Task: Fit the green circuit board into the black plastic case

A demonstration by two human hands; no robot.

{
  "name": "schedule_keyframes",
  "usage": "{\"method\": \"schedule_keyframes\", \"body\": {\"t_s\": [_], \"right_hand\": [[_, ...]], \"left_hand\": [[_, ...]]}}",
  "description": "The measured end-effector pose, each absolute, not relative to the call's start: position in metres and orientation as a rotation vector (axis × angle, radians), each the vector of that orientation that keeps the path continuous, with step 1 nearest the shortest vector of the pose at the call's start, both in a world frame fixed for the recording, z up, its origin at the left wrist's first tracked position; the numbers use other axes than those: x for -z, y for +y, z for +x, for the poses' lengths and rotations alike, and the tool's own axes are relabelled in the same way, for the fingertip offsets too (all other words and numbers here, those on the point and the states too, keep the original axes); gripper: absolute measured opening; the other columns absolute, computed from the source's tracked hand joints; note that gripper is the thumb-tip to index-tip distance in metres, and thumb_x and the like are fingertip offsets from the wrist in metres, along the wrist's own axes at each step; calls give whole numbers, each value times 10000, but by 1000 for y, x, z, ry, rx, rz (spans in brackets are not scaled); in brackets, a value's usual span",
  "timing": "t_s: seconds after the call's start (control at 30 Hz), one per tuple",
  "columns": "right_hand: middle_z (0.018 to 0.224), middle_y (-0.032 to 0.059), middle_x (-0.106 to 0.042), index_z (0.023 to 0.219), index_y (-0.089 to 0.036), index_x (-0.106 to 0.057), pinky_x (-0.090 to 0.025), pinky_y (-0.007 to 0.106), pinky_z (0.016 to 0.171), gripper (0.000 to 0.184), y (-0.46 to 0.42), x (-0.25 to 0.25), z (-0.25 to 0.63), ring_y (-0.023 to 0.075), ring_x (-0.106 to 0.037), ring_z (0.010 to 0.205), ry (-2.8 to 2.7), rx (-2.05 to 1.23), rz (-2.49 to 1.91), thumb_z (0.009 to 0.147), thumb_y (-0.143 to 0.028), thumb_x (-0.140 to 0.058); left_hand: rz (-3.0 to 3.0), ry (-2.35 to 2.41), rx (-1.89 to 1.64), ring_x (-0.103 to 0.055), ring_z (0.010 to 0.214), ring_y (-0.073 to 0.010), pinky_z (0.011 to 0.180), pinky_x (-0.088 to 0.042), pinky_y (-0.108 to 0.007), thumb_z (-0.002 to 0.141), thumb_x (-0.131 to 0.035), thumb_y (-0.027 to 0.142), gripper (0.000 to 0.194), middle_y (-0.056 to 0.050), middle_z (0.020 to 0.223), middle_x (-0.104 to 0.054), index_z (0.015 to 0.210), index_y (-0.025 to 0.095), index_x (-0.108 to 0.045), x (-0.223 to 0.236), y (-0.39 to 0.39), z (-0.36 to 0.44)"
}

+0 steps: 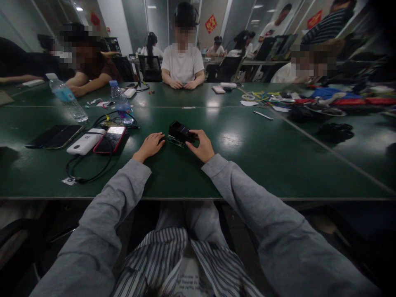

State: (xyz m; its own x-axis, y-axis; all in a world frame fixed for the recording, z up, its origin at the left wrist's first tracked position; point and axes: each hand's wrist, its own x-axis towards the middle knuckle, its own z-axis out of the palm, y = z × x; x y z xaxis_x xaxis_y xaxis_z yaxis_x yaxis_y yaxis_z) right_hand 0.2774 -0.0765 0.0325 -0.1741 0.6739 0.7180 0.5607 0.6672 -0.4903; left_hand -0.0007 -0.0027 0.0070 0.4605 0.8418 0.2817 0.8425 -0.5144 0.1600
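A small black box-shaped device (180, 131) is in front of me, its upper part tilted over a circuit board (176, 141) with small coloured parts. My right hand (203, 147) grips the device's right end between thumb and fingers. To the left of it, my left hand (150, 146) rests palm down on the table, fingers stretched toward the device with a small gap between. A small dark patch shows by the left fingertips; I cannot make out what it is.
Left on the green table (173, 177) lie a white power bank (85, 142), a red-edged phone (110, 139), a dark tablet-like slab (55, 136) and black cables. Two water bottles (68, 99) (122, 103) stand behind. Tangled wires (262, 97) lie right; a person (182, 62) sits opposite.
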Motion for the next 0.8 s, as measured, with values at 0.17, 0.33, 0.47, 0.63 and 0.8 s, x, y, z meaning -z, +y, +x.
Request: {"method": "schedule_keyframes", "body": {"t_s": [0.17, 0.33, 0.47, 0.63, 0.8], "right_hand": [[1177, 108, -604, 1229, -228, -534, -577, 482, 923, 414, -76, -32, 278, 264, -628, 1064, -1845, -134, -992, 847, -319, -663], [1195, 117, -598, 1241, -218, -518, -569, 489, 937, 425, -74, -29, 278, 270, -626, 1081, -1876, -155, -1027, 848, -300, -659], [1218, 131, -587, 1248, -202, -514, -544, 482, 986, 417, -75, -28, 277, 279, -604, 1149, -1964, -141, -1021, 859, -268, -649], [1227, 129, -576, 1287, -201, -490, -539, 491, 994, 458, -76, -26, 276, 285, -618, 1133, -2068, -157, -1127, 862, -250, -654], [1251, 137, -569, 1337, -202, -458, -544, 513, 992, 488, -74, -30, 276, 304, -618, 1150, -2208, -172, -1186, 888, -273, -637]], "left_hand": [[-2679, -1553, 509, -432, 1401, -259, 1166, -335, -451, 1031, -369, 420, 480, -110, 1518, -495, 1413, 176, -527, -5, -1, 0], [-2683, -1553, 521, -437, 1393, -265, 1168, -337, -444, 1028, -369, 419, 492, -115, 1510, -502, 1405, 150, -534, -8, -4, 1], [-2693, -1557, 511, -431, 1397, -274, 1170, -332, -467, 1027, -359, 417, 498, -124, 1514, -493, 1409, 146, -527, -8, -5, 1], [-2713, -1581, 512, -412, 1414, -281, 1166, -330, -512, 1018, -367, 414, 482, -122, 1523, -481, 1410, 176, -515, -11, -7, 1], [-2730, -1589, 492, -423, 1402, -291, 1155, -349, -517, 1016, -371, 418, 457, -121, 1521, -481, 1375, 184, -528, -17, -12, 2]]}}
